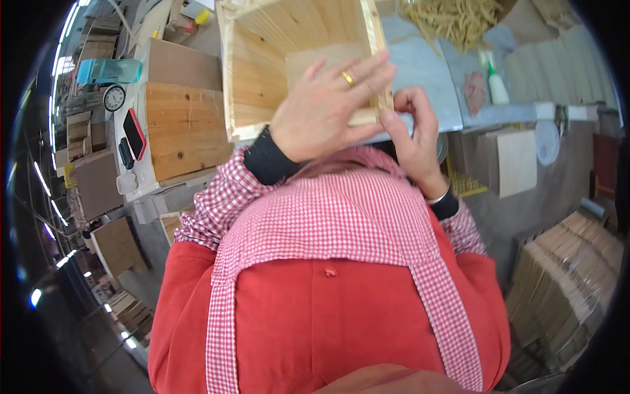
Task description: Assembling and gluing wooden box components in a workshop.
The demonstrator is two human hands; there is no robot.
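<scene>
An open-topped wooden box of pale, knotty boards stands on the table in front of me. My left hand, with a gold ring, reaches across the box's near right part. Its fingers are stretched out towards the right wall and hold nothing I can see. At the near right corner, my right hand has its thumb and forefinger bent together against the rim. Whatever lies between those fingertips is too small or hidden to make out. The left hand covers part of the box's near edge.
Left of the box lie a wooden panel, a red-edged phone, a round clock and a teal bottle. To the right are a heap of yellowish strips and a white green-tipped bottle. Stacked boards stand lower right.
</scene>
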